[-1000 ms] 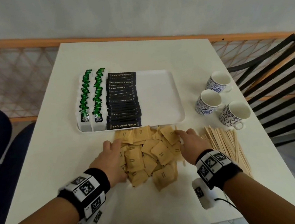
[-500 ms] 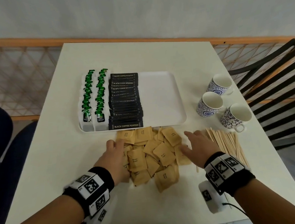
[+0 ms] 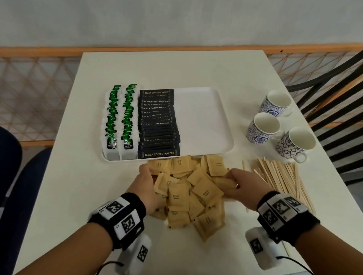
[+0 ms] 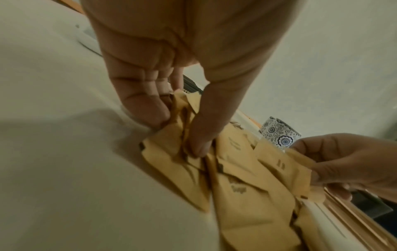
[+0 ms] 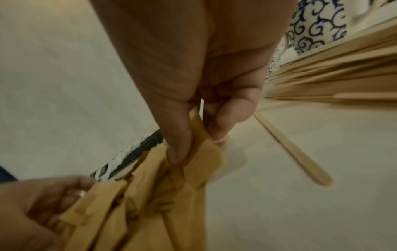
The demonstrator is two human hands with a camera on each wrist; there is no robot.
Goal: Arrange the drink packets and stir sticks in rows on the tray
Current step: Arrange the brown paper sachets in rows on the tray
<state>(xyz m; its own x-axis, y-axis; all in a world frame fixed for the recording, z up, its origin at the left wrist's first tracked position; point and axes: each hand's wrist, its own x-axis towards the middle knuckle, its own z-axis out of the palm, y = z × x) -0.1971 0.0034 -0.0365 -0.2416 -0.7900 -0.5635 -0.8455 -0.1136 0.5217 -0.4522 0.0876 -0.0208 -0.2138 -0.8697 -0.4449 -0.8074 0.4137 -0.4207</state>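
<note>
Sugar packets (image 3: 190, 193): a loose brown heap at lower centre of the head view, on the desk (image 3: 71, 190) just below the tray; none is on the tray yet.
Left hand (image 3: 145, 188): at the heap's left edge; the left wrist view shows its thumb and fingers (image 4: 146, 108) curled, pinching several packets.
Right hand (image 3: 246, 186): at the heap's right edge; the right wrist view shows thumb and forefinger nipping a packet's corner.
Why held so: both hands seem to be gathering the heap from either side for laying out as a row.
Tray (image 3: 203, 122): upper centre; green tea bags (image 3: 120, 120) in two rows and black coffee packets (image 3: 158, 124) fill its left part, leaving the bare right part for what remains.
Stir sticks (image 3: 283, 183): piled right of the heap, untouched.
Cups (image 3: 278, 124): three at right.
Views: only the wrist views reveal the pinches; only the head view shows the tray's rows.
</note>
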